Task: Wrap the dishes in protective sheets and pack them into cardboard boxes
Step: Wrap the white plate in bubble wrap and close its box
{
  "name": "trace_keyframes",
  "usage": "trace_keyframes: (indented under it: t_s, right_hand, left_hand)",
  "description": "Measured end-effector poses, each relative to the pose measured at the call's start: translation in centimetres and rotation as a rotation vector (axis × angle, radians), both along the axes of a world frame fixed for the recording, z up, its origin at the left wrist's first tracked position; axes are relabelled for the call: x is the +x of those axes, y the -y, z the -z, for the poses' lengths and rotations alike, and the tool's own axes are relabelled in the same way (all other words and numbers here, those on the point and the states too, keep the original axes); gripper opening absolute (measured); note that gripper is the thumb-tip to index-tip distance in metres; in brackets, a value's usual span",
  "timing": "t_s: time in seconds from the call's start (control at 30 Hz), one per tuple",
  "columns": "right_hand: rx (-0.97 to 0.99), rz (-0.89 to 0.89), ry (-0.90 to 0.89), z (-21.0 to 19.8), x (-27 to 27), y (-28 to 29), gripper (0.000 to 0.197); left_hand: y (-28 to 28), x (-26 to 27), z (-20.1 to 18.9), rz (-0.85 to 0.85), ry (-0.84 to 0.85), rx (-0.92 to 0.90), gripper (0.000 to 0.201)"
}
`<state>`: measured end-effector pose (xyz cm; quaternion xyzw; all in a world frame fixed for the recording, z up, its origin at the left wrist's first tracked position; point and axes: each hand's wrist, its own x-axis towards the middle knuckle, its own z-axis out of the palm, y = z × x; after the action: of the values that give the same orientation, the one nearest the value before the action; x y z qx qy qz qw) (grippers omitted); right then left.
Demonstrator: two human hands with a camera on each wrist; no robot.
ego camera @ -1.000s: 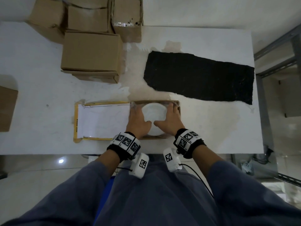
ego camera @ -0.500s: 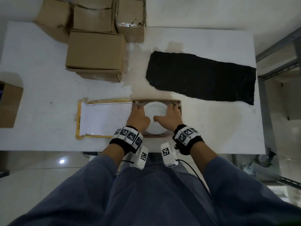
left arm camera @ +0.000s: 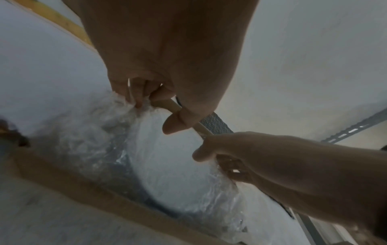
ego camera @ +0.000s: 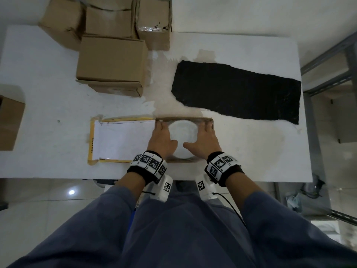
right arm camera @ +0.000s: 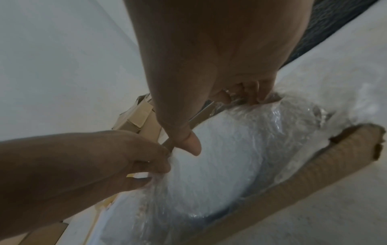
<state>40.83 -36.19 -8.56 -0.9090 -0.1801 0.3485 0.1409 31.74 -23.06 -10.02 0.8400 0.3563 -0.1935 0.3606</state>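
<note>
A round white dish (ego camera: 182,136) wrapped in clear plastic sheet lies in a shallow open cardboard box (ego camera: 183,119) near the table's front edge. My left hand (ego camera: 161,136) is at its left side and my right hand (ego camera: 205,138) at its right. The thumbs lie across the top of the dish. In the left wrist view the curled left fingers (left arm camera: 138,99) pinch crumpled wrap beside the dish (left arm camera: 173,162). The right wrist view shows the right fingers (right arm camera: 257,94) curled into the wrap at the box's far wall, above the dish (right arm camera: 220,157).
Several closed cardboard boxes (ego camera: 111,60) stand at the back left, and another box (ego camera: 9,122) at the left edge. A black mat (ego camera: 237,93) lies at the back right. The box's white, yellow-edged flap (ego camera: 119,140) lies flat to the left.
Both hands stay at the sides of the wrapped dish in the box. The thumbs have drawn slightly apart, and the head view has shifted a little.
</note>
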Motion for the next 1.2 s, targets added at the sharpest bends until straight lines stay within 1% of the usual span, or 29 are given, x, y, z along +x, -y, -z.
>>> trace_keyframes:
  t_s: [0.1, 0.2, 0.27, 0.4, 0.47, 0.57, 0.63, 0.7, 0.73, 0.77, 0.87, 0.93, 1.0, 1.03, 1.07, 1.13, 1.2]
  right_hand:
    - [-0.078, -0.027, 0.026, 0.2, 0.3, -0.4, 0.11]
    - [-0.143, -0.055, 0.036, 0.4, 0.4, -0.5, 0.114]
    - [-0.168, -0.071, 0.069, 0.6, 0.5, -0.6, 0.113]
    - [-0.215, -0.101, 0.099, 0.6, 1.0, -1.0, 0.112]
    - [-0.22, -0.109, 0.093, 0.6, 1.1, -1.0, 0.113]
    - [-0.202, -0.118, 0.072, 0.5, 1.1, -0.7, 0.111]
    - [-0.157, -0.106, 0.052, 0.3, 1.3, -0.4, 0.104]
    - [-0.086, -0.078, 0.037, 0.2, 1.6, -0.2, 0.093]
    - [-0.062, -0.076, 0.038, 0.2, 1.7, -0.1, 0.089]
    - [-0.058, -0.09, 0.045, 0.1, 1.7, -0.1, 0.087]
    - [-0.128, -0.17, 0.079, 0.0, 1.6, -0.2, 0.083]
    - [-0.16, -0.196, 0.029, -0.2, 1.9, -0.5, 0.08]
    - [-0.144, -0.263, 0.003, -0.7, 2.6, -0.6, 0.071]
    - [-0.143, -0.319, 0.049, -1.1, 3.1, -0.4, 0.065]
    - [-0.162, -0.388, 0.133, -1.6, 3.5, -0.2, 0.059]
    - [-0.227, -0.524, 0.315, -2.4, 3.8, 0.5, 0.055]
    - [-0.275, -0.594, 0.393, -2.5, 3.7, 1.1, 0.058]
  left_hand:
    - [0.2, 0.3, -0.1, 0.039, -0.069, 0.071, 0.081]
    - [0.6, 0.6, -0.1, 0.09, -0.125, 0.196, 0.072]
    - [0.7, 0.9, -0.1, 0.121, -0.139, 0.262, 0.067]
    - [0.5, 0.9, 0.2, 0.17, -0.135, 0.3, 0.064]
    - [0.3, 0.4, 0.4, 0.18, -0.1, 0.298, 0.065]
    - [-0.3, -0.3, 0.5, 0.154, 0.011, 0.213, 0.066]
    - [-0.9, -1.0, 0.3, 0.106, 0.101, 0.138, 0.068]
    - [-1.5, -1.6, -0.1, 0.077, 0.179, 0.144, 0.068]
    - [-1.9, -2.0, -0.4, 0.1, 0.2, 0.172, 0.067]
    - [-2.3, -2.2, -0.7, 0.163, 0.195, 0.205, 0.067]
    - [-3.2, -2.6, -1.0, 0.397, 0.125, 0.252, 0.081]
    - [-3.4, -2.5, -0.9, 0.462, 0.152, 0.258, 0.084]
    - [-3.7, -2.3, -0.9, 0.457, 0.178, 0.234, 0.082]
    - [-4.0, -2.1, -1.0, 0.457, 0.17, 0.219, 0.082]
    - [-4.3, -2.0, -1.1, 0.483, 0.135, 0.218, 0.084]
    - [-4.8, -1.9, -1.1, 0.61, 0.05, 0.277, 0.1]
    - [-4.9, -1.9, -1.1, 0.717, 0.0, 0.34, 0.119]
